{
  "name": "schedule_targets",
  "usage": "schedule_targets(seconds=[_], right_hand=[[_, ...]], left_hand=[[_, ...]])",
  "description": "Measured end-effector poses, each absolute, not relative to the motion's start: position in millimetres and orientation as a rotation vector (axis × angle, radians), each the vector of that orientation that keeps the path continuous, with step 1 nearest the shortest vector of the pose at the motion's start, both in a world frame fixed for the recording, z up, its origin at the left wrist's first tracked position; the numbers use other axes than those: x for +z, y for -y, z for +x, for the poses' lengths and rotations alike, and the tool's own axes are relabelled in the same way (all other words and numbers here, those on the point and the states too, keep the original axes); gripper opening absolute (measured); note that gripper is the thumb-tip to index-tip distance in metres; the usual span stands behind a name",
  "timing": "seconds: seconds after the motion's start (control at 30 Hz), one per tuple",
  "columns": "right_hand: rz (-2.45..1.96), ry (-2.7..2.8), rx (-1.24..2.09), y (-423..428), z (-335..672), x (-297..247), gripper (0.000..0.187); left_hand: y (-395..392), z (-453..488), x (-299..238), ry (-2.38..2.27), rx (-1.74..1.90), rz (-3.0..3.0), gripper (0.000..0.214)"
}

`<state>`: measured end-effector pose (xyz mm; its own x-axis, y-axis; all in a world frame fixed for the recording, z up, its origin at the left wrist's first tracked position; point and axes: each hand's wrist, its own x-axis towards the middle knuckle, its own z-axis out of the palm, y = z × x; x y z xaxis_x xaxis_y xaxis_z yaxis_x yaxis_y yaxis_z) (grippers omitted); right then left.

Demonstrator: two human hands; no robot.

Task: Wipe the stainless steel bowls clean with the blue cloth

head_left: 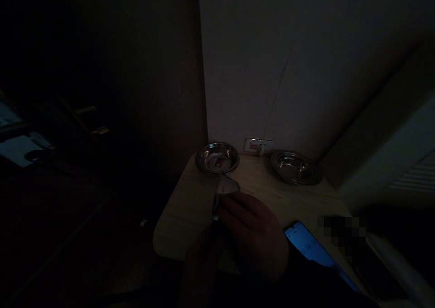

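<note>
The scene is very dark. Above the near part of the small table, my right hand has its fingers pressed together around a pale, thin, cloth-like piece. Its upper end sticks up past my fingertips, and the exact kind is hard to make out. Close beside it on the left, my left hand is in deep shadow at the lower end of the piece, its fingers barely visible. Just beyond the piece stands a round steel dish with a small dark label inside.
A second steel dish, seemingly stacked, stands at the table's back right. A lit phone lies right of my right hand, with a dark object farther right. A wall socket with a plug sits behind the dishes.
</note>
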<state>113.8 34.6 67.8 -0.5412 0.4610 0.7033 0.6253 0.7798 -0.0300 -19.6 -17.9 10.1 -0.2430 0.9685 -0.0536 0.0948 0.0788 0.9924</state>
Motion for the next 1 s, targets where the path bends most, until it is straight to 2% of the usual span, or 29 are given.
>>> schedule_targets(seconds=[0.2, 0.43, 0.6, 0.77, 0.83, 0.9, 1.0], right_hand=[[-0.866, 2.309, -0.141, -60, 114, 79, 0.027], [-0.829, 2.284, -0.345, -39, 113, 76, 0.027], [-0.871, 2.302, -0.323, -47, 106, 80, 0.023], [-0.789, 2.259, -0.393, -36, 104, 76, 0.029], [-0.776, 2.301, -0.379, -40, 107, 77, 0.025], [-0.829, 2.350, -0.344, -49, 109, 79, 0.020], [-0.910, 2.376, -0.340, -53, 111, 79, 0.022]], left_hand=[[19, -19, 4, -1.557, 1.266, 1.069, 0.031], [16, -19, 12, -1.479, 1.247, 1.119, 0.032], [13, -20, 12, -1.502, 1.257, 1.111, 0.032], [12, -21, 13, -1.502, 1.259, 1.120, 0.032], [12, -20, 14, -1.496, 1.253, 1.124, 0.030], [12, -19, 13, -1.490, 1.244, 1.127, 0.029], [13, -18, 11, -1.517, 1.235, 1.120, 0.029]])
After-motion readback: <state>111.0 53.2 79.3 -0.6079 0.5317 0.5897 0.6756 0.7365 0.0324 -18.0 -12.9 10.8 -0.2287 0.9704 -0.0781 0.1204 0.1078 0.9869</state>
